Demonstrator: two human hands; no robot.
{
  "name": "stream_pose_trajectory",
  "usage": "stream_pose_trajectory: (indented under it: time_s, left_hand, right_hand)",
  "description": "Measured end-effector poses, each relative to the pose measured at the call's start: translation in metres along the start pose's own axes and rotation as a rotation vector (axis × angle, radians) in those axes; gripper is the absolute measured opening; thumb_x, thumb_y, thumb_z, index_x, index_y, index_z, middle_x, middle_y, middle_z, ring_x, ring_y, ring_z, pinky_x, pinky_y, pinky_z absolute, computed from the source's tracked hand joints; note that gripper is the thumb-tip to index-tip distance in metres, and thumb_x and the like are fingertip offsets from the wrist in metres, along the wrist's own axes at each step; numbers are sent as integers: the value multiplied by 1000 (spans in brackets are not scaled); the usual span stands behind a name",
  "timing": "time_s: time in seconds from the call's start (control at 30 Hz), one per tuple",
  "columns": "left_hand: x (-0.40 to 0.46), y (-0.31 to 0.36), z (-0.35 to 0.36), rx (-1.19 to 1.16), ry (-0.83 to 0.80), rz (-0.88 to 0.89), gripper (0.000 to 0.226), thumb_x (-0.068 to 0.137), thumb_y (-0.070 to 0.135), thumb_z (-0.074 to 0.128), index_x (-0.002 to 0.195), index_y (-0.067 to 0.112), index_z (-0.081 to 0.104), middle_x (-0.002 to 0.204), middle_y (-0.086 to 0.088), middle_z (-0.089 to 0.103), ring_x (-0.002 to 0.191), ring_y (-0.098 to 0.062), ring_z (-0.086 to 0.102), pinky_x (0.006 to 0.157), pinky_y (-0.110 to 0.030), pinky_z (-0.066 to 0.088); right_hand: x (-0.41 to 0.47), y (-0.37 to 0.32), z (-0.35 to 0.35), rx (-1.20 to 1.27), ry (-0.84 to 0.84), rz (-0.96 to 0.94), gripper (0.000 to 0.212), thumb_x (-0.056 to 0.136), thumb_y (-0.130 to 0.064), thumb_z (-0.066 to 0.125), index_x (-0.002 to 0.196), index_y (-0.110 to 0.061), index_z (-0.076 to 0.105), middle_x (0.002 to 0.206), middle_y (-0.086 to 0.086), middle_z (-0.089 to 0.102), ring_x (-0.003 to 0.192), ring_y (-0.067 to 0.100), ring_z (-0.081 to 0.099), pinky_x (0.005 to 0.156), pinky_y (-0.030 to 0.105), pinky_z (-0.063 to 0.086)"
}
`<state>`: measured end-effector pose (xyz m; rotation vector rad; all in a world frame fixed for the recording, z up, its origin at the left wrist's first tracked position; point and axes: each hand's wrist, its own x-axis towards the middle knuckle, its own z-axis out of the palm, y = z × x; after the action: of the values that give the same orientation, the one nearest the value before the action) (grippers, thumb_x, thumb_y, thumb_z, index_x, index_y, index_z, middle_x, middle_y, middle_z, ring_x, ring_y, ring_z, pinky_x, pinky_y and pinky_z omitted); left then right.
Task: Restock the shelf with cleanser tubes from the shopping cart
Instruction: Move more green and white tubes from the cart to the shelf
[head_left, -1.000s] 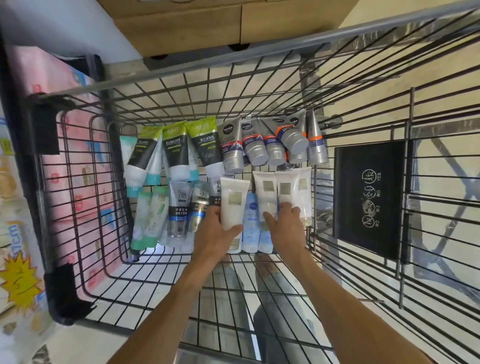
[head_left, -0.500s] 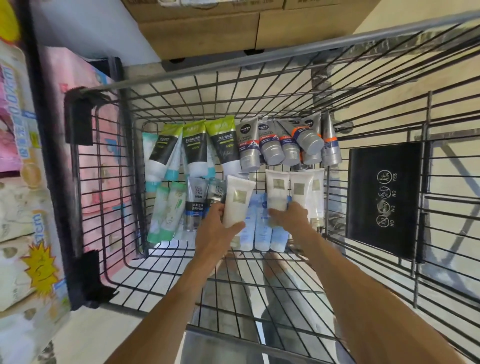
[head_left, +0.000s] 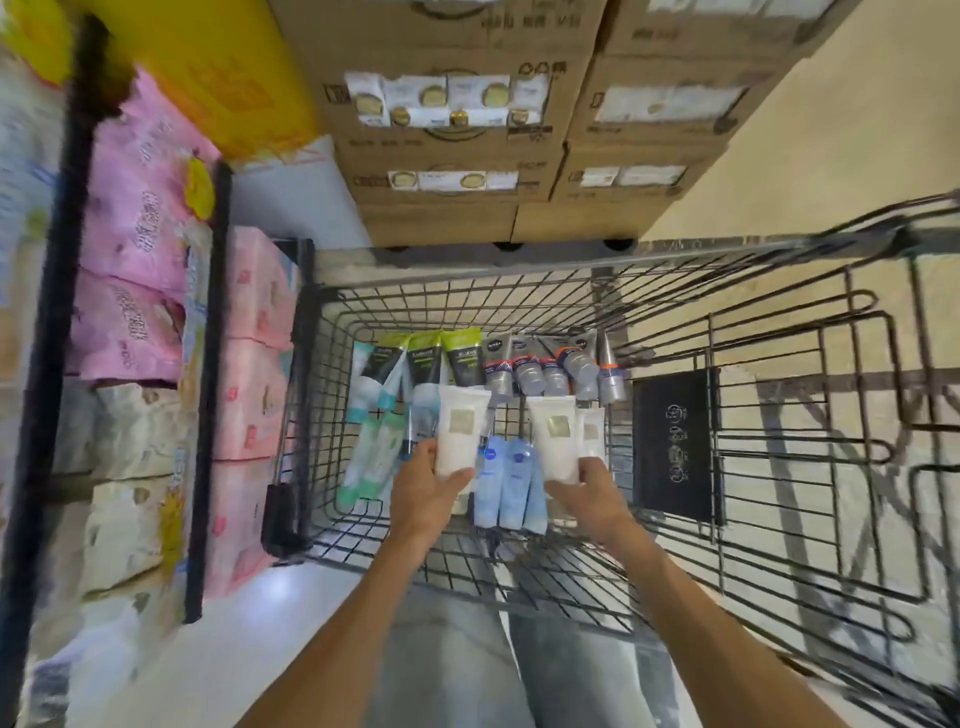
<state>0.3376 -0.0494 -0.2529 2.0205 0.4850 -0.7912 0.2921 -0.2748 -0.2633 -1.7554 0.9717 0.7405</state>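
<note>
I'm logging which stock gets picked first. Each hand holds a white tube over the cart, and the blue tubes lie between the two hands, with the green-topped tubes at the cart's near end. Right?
Not quite. The head view shows the green-topped tubes at the cart's far end. The rest stands: left hand and right hand each hold a white tube, blue tubes between them.

head cam | looks steeply down | close above shopping cart (head_left: 519, 291) | single view

Both bare forearms reach forward, side by side; the left hand (head_left: 426, 491) and right hand (head_left: 592, 493) each grip a white tube
</note>
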Motion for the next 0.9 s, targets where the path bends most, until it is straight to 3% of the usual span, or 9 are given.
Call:
stream_pose_trajectory:
  time_s: [0.1, 0.17, 0.3, 0.4, 0.5, 0.63, 0.77, 0.83, 0.9]
  left_hand:
    - [-36, 24, -14, -53, 58, 40, 58, 86, 26, 83, 137, 19, 57, 123, 2, 67, 107, -19, 66, 91, -36, 55]
    - [-58, 36, -20, -75, 86, 63, 52, 86, 24, 83, 132, 19, 60, 117, 4, 67, 105, -18, 66, 88, -33, 53]
    - [-102, 55, -27, -102, 178, 92, 36, 87, 22, 82, 114, 23, 59, 108, 8, 67, 96, -15, 65, 77, -25, 52]
    - [-136, 63, -26, -174, 294, 88, 37, 86, 21, 82, 109, 31, 56, 102, 11, 66, 90, -12, 66, 84, -37, 59]
    - [-172, 66, -21, -262, 421, 73, 36, 84, 22, 82, 106, 35, 57, 96, 18, 64, 90, -11, 66, 84, -40, 58]
    - [-222, 55, -12, -406, 607, 32, 40, 82, 25, 81, 117, 30, 63, 107, 10, 69, 94, -11, 69, 69, -24, 53]
    - [-281, 23, -7, -531, 786, -19, 37, 81, 28, 81, 114, 31, 64, 109, 7, 73, 93, -14, 71, 82, -43, 62]
    - [-313, 3, -5, -590, 886, -34, 39, 85, 22, 81, 118, 29, 63, 111, 9, 68, 96, -15, 67, 83, -35, 60]
    - [-347, -21, -2, -663, 979, -68, 45, 88, 17, 81, 128, 22, 60, 115, 7, 63, 98, -14, 62, 69, -16, 54]
  right_hand:
    - [-36, -21, -16, 18, 17, -89, 55, 89, -15, 78, 134, -13, 48, 114, 8, 63, 95, 24, 68, 66, 27, 56]
    - [-59, -31, -26, 19, 19, -163, 47, 90, -9, 76, 130, -6, 52, 104, 3, 63, 84, 15, 65, 55, 13, 50]
    - [-102, -45, -44, 3, -6, -342, 33, 93, -5, 72, 121, -2, 57, 91, -1, 66, 74, 6, 65, 56, 14, 52]
    - [-126, -52, -52, 0, -54, -487, 24, 97, -6, 68, 117, -11, 56, 90, -8, 63, 65, -6, 65, 54, 7, 46]
    - [-140, -56, -55, -86, -116, -627, 26, 97, -17, 70, 119, -14, 58, 100, -1, 68, 74, -3, 68, 57, 9, 48]
    - [-154, -59, -50, -231, -255, -722, 37, 95, -24, 74, 126, -15, 56, 109, 5, 69, 81, 3, 70, 60, 13, 51]
    - [-188, -60, -25, -389, -391, -830, 45, 90, -36, 76, 124, -24, 50, 112, 1, 65, 94, 14, 67, 74, 27, 55]
    - [-212, -58, -7, -457, -451, -874, 36, 92, -23, 75, 118, -23, 50, 104, -3, 63, 89, 14, 63, 69, 22, 49]
    - [-236, -49, 14, -526, -511, -925, 35, 90, -19, 76, 116, -21, 53, 103, -1, 66, 89, 13, 64, 72, 23, 52]
